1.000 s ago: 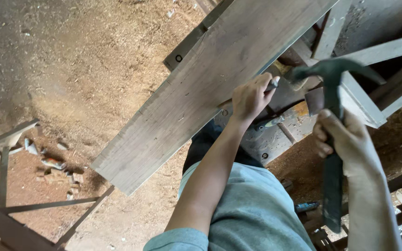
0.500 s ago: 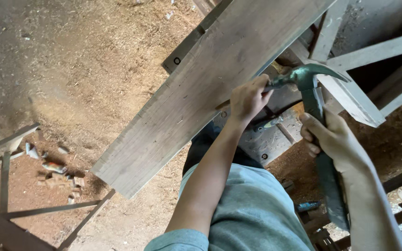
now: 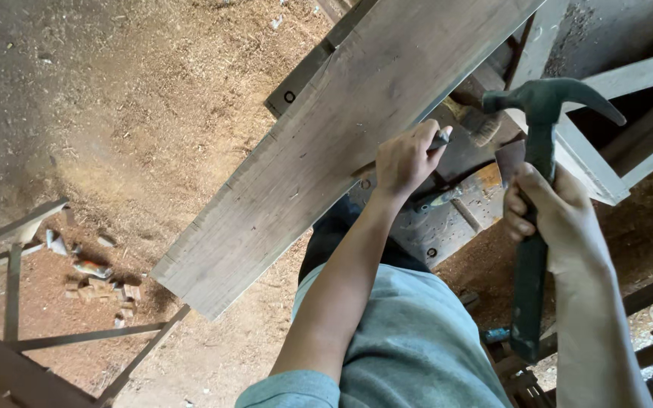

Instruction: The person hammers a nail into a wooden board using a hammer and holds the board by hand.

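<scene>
The fingers of the left hand (image 3: pixel 406 159) are pinching closed around a small dark piece, probably a nail or punch (image 3: pixel 440 140), though it is too small to tell, and are pressing it against the long edge of the plank (image 3: pixel 341 143). The right hand (image 3: pixel 557 219) is wrapping fully closed around the handle of a claw hammer (image 3: pixel 538 189), which is standing raised and apart from that piece, so the striking is not finished; how deep the piece is sitting cannot be told. The hammer's long axis is running near-vertical in view, head uppermost, claw curving rightward. The plank is lying diagonally, lower left to upper right, over the sawdust-covered floor (image 3: pixel 115 113).
</scene>
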